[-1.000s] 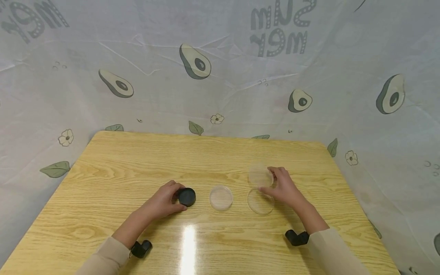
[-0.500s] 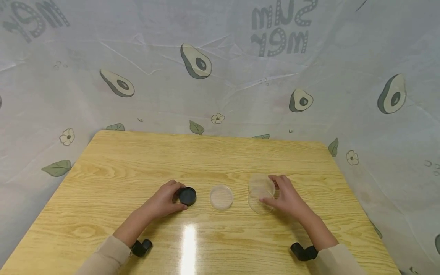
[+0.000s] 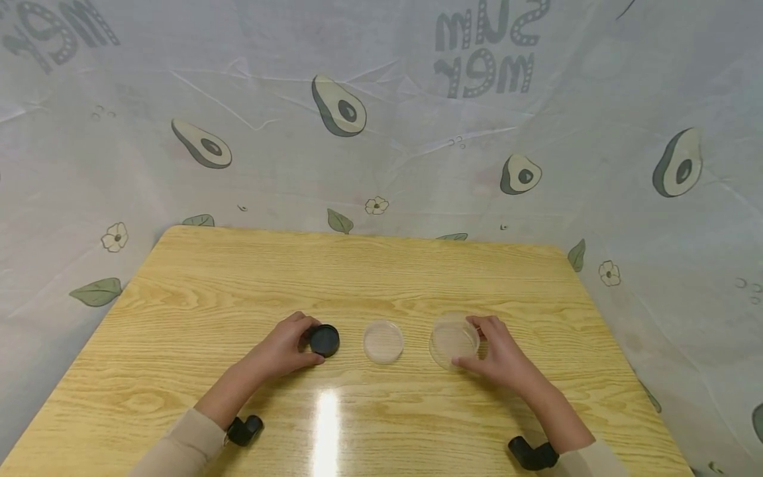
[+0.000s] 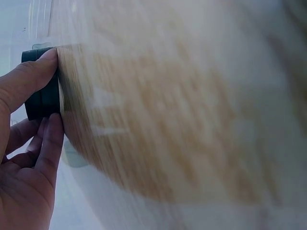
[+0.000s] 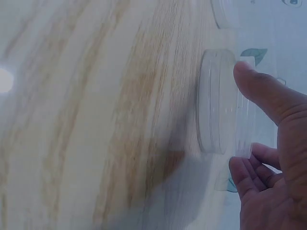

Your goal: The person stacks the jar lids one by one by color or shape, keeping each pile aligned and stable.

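Observation:
My left hand (image 3: 292, 346) rests at the left of a shallow black round container (image 3: 324, 341), thumb and fingers gripping its side. In the left wrist view, that black container (image 4: 42, 101) sits against the wooden tabletop and shows a seam around its wall. On the right, my right hand (image 3: 499, 352) pinches a clear round dish (image 5: 244, 117) by its edge. Directly beneath the held dish, another clear round dish (image 5: 215, 103) lies on the table, slightly wider in the head view. The two overlap there, the held one close over the lower.
Between the hands lies a third clear round dish (image 3: 383, 342) on the wooden table (image 3: 298, 271). A pale cloth printed with avocados (image 3: 340, 109) hangs behind and along the sides. Each wrist carries a small black camera.
My right hand has come nearer to me, bringing the held clear dish from behind the lower one to over it. The left hand and black container have not moved.

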`<state>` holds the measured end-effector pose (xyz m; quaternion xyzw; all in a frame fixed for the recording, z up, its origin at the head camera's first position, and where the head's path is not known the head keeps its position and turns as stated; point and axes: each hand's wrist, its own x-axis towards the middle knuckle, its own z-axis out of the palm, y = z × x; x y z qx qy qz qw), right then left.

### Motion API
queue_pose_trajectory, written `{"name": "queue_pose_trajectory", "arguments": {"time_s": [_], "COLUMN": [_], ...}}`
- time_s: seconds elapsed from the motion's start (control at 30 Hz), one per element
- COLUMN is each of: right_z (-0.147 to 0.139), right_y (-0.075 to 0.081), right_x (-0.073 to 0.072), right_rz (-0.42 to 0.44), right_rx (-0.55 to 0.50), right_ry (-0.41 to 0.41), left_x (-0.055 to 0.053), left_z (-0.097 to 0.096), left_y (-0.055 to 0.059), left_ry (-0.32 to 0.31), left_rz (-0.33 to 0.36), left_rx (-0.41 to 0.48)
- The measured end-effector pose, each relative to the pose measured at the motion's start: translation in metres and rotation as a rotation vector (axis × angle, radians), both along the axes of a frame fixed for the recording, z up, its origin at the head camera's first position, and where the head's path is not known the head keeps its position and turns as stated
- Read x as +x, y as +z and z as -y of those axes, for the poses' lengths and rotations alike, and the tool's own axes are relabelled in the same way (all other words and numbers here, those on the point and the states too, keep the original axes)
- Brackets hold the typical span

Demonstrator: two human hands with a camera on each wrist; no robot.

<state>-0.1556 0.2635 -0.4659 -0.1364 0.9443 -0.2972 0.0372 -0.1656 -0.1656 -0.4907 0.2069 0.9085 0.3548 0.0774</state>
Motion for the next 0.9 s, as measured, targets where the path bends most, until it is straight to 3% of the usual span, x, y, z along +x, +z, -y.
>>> {"name": "queue_pose_trajectory", "arguments": {"time_s": [0.9], "right_z": [0.001], "right_y": [-0.012], "right_x": [0.008], "right_rz": [-0.017], "right_rx": [-0.002], "right_ry": [0.015], "left_x": [0.001], "left_z": [-0.001], "left_y": [0.001], "left_ry": [0.0], "left_rz": [0.009], "left_rx": [0.007]}}
